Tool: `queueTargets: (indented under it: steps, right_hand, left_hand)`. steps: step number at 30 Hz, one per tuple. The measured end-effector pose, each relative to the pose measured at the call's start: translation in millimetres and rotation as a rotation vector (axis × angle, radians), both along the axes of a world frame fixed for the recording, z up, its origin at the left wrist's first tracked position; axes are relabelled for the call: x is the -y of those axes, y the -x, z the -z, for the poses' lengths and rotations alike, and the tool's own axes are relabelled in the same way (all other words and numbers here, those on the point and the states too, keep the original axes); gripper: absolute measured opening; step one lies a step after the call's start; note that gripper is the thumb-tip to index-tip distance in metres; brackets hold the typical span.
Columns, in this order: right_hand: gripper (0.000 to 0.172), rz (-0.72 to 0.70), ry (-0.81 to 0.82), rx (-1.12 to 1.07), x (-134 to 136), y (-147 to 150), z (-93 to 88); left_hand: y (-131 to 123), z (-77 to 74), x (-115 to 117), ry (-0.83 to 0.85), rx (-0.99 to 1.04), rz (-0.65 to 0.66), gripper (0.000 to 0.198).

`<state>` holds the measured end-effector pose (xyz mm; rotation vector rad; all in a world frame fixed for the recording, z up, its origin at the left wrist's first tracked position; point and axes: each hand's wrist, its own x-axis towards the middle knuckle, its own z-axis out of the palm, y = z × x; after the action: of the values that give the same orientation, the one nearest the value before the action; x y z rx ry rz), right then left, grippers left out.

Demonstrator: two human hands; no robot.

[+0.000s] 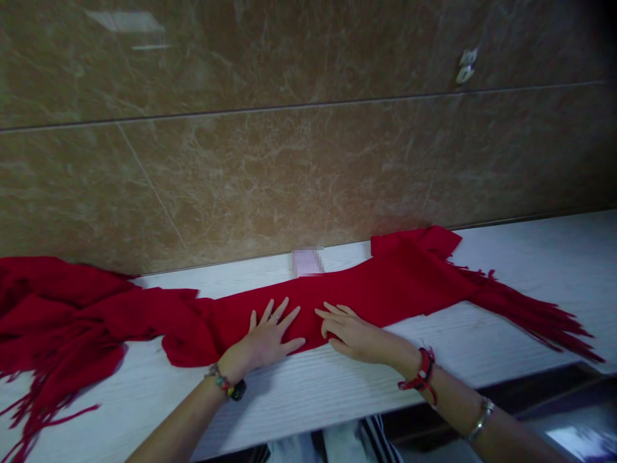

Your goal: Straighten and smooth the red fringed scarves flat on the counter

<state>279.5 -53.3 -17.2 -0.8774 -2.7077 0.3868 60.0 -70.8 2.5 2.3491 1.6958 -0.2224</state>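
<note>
The fingers point(290, 318) of my left hand point(267, 342) are fanned wide, palm down on the red scarf point(376, 289), gripping nothing. Those of my right hand point(354, 331) lie beside them, more loosely set, the index bent toward the thumb; I see no cloth caught between the two. The scarf is on the white counter point(554, 270), under both my hands, just in front of the marbled wall point(270, 173). I judge that my hands rest flat at the middle because light pressure there keeps the cloth level without bunching it, and a gap between them leaves part of the surface in sight. Laid lengthwise, the scarf suits this narrow counter, whose depth could hardly take it crosswise. Its long axis runs left to right, roughly along the wall, climbing a little toward it on the right. There a folded corner points at the wall, while the right fringe point(530, 315) trails outward and slants back toward the near edge. The left end is crumpled, its fringe point(31, 411) hanging toward me. A pale pink item point(307, 262), too blurred to identify, sits between scarf and wall, perhaps put there to be out of my hands' way.
</note>
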Motion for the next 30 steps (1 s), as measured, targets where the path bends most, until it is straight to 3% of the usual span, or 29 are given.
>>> queueTargets:
  steps: [3, 6, 12, 17, 20, 22, 26, 28, 30]
  right_hand:
    - [0.031, 0.062, 0.026, -0.065, -3.3, -1.7, -3.0]
    - [0.040, 0.154, 0.008, -0.109, -9.8, -3.9, -1.8]
    - [0.046, 0.127, 0.041, 0.074, -11.4, -11.5, 0.8]
    - [0.050, 0.276, -0.019, 0.218, -22.0, -24.1, 0.0]
    - [0.052, 0.355, -0.059, 0.282, -30.3, -25.8, -9.2]
    - [0.050, 0.266, -0.060, 0.276, -30.8, -21.1, -16.9]
    - [0.045, -0.070, 0.013, 0.247, -29.1, -13.7, -19.4]
    - [0.046, -0.039, 0.010, 0.254, -34.6, -19.2, -14.6]
    - [0.047, 0.097, -0.014, 0.268, -43.6, -28.9, -11.1]
  left_hand:
    - [6.7, -1.1, -1.8, 0.015, -0.008, -0.056, 0.076]
    - [7.1, -2.4, -0.9, 0.021, -0.001, -0.013, 0.081]
    - [1.8, 6.8, -6.6, -0.163, -0.017, -0.080, 0.067]
    - [2.1, 8.4, -9.6, -0.164, -0.016, -0.114, 0.073]
    - [1.5, 8.3, -9.7, -0.160, -0.004, -0.133, 0.075]
    - [1.7, 10.4, -10.5, -0.168, 0.006, -0.159, 0.079]
    - [3.0, 16.8, -13.5, -0.195, 0.010, -0.209, 0.089]
    - [3.6, 18.4, -14.5, -0.195, 0.011, -0.215, 0.091]
    - [3.9, 18.7, -14.8, -0.191, 0.014, -0.212, 0.092]
